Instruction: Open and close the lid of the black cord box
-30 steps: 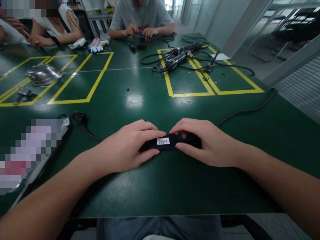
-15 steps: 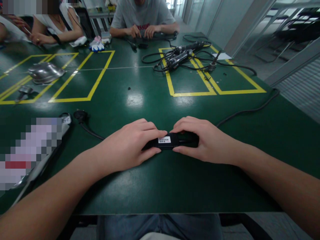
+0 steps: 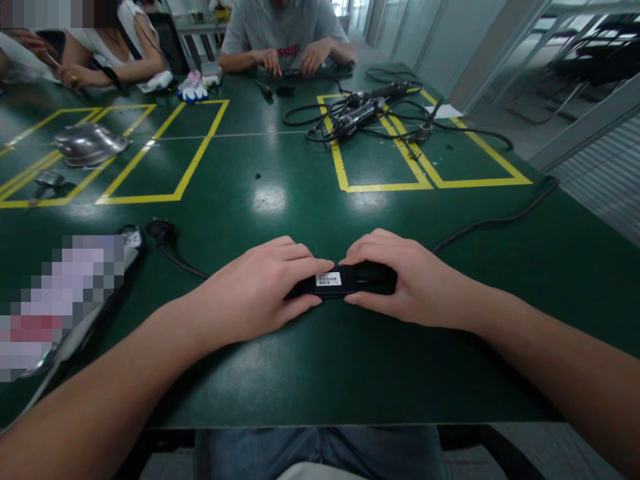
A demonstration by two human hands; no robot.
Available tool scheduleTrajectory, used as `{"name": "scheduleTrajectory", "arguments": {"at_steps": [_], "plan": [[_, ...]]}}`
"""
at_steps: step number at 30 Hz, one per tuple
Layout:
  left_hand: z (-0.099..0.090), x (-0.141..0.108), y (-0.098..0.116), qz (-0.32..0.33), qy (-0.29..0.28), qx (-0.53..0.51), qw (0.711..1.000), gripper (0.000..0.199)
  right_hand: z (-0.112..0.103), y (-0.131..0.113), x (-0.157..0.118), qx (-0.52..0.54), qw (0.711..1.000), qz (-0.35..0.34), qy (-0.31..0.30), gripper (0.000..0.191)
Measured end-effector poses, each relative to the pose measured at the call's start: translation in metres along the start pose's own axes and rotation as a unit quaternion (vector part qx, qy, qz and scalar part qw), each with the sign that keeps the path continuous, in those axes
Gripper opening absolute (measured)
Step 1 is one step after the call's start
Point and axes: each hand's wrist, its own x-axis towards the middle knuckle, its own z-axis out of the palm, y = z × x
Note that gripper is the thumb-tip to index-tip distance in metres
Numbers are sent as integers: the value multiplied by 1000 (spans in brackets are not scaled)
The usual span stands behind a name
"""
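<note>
Between my two hands, low over the green table, is a small black box (image 3: pixel 336 289) with a white printed label, in line with a black cord. My left hand (image 3: pixel 277 287) grips its left end between thumb and fingers. My right hand (image 3: pixel 395 280) pinches its right end, fingertips on the far and near edges. A power plug (image 3: pixel 161 231) lies left of my left hand, its cord running under that hand. Beyond my right hand, more black cord (image 3: pixel 493 221) trails towards the table's right edge. My palms hide part of the box's ends.
Tangled cables and dark cylindrical tools (image 3: pixel 357 120) lie at the back right, by yellow tape outlines. A shiny metal part (image 3: pixel 90 145) sits at the back left. A blurred-out packet (image 3: pixel 65 300) lies near left. Across the table (image 3: pixel 280 373), a person in grey (image 3: pixel 287 33) handles a dark object.
My hands and the black box have stayed almost still. Across the table, the person in grey has raised one hand slightly from the dark object.
</note>
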Motion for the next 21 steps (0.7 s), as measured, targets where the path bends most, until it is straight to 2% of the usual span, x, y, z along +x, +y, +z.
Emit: {"name": "scheduleTrajectory", "arguments": {"at_steps": [6, 21], "plan": [[2, -2, 0, -19, 19, -5, 1000, 47, 0, 0, 0, 3, 1000, 2, 7, 23], [0, -1, 1, -17, 12, 1, 1000, 39, 0, 0, 1, -10, 1000, -15, 6, 21]]}}
